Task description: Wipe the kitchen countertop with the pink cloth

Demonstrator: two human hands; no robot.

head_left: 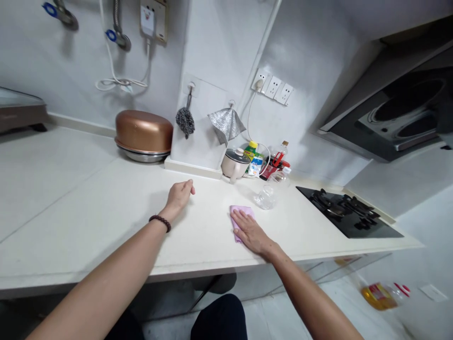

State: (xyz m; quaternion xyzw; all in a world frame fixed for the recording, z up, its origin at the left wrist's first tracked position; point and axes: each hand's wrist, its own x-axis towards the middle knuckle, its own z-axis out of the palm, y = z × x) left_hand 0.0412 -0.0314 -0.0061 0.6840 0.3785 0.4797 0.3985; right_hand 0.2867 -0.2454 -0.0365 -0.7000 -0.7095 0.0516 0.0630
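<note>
My right hand lies flat on a folded pink cloth, its fingers stretched over it and pressing it to the white countertop. Part of the cloth shows beyond the fingertips and beside the thumb. My left hand is over the counter to the left, its fingers curled in and nothing visible in them. A dark bead bracelet circles that wrist. Just beyond the cloth, to the right, is a clear glass vessel.
Against the wall stand a lidded cream pot, several bottles and packets, and a copper-coloured pan on a metal one. A black gas hob is at the right under a range hood. An oil bottle appears low right.
</note>
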